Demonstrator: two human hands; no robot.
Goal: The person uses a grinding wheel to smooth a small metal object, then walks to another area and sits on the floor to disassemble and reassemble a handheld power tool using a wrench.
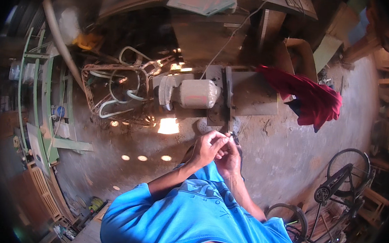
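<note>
My left hand and my right hand meet in front of my blue shirt, their fingertips pressed together. Something small seems pinched between them, with a dark, shiny bit showing just above the right fingertips. Its kind is too small to tell. Just beyond my hands stands a machine with a dusty, pale motor body and a round wheel at its left end. Neither hand touches the motor.
A red cloth drapes over the board right of the motor, near a cardboard box. Curved metal frames lie to the left, by a green metal frame. A bicycle stands at the right.
</note>
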